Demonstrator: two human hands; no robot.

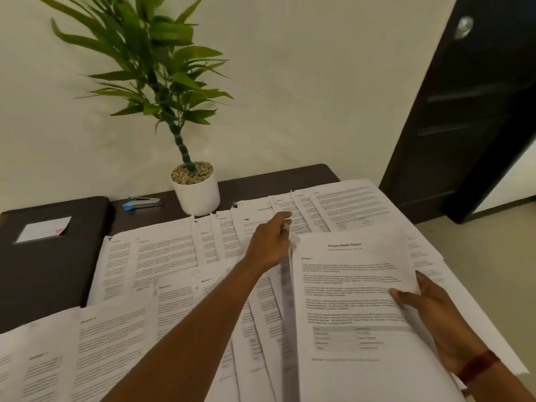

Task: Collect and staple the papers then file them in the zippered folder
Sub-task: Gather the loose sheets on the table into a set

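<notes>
While right hand (pixel 429 309) pinches the stack (pixel 348 288) at its edge, left hand (pixel 271 242) grips its far-left corner.

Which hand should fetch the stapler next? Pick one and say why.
Left. The left hand is nearer the stapler, which lies at the back left; the right hand grips the stack.

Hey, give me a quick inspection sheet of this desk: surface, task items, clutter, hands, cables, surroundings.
Surface: dark table, mostly covered by paper.
Job's things: loose printed sheets spread overlapping; held stack; stapler and dark folder at far left, both untouched.
Clutter: potted plant by the wall.
Hands: right hand grips the stack's right edge; left hand pinches its top left corner.
Cables: nothing seen.
Surroundings: pale wall, dark door at right.
</notes>
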